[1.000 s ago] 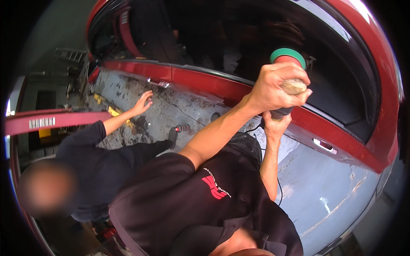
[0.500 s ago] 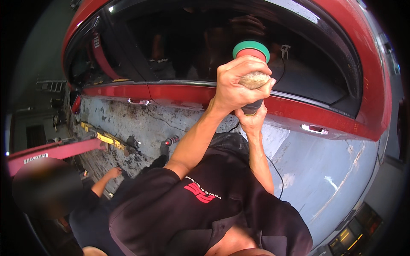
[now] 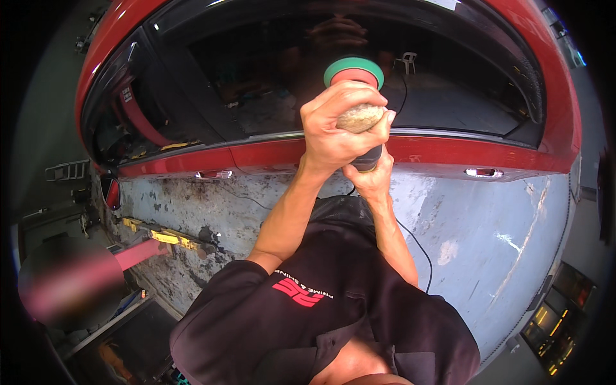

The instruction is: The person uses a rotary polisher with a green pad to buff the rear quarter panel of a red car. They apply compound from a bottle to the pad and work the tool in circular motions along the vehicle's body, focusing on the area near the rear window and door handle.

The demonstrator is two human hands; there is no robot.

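Note:
Both my hands are closed round a polisher (image 3: 355, 80) with a red head and a green foam pad. Its pad meets the dark side window (image 3: 269, 83) of a red car, though the contact itself is hidden. My left hand (image 3: 333, 125) wraps the front of the polisher, its fingers curled over a worn, tan, rounded part. Lower and closer to me, my right hand (image 3: 373, 174) grips the dark rear body. A black cord (image 3: 420, 247) trails from the polisher past my right arm. The glass reflects my hand and a white chair.
Below the window run the red door panel (image 3: 269, 157) and its handles. A pink lift arm (image 3: 138, 253) with a yellow part (image 3: 170, 237) juts in at the left over the stained grey floor (image 3: 475, 231). At the far left is a ladder (image 3: 66, 171).
The polisher and both hands have shifted left along the window. My view has turned slightly. The other person's arm and body at the lower left are out of view.

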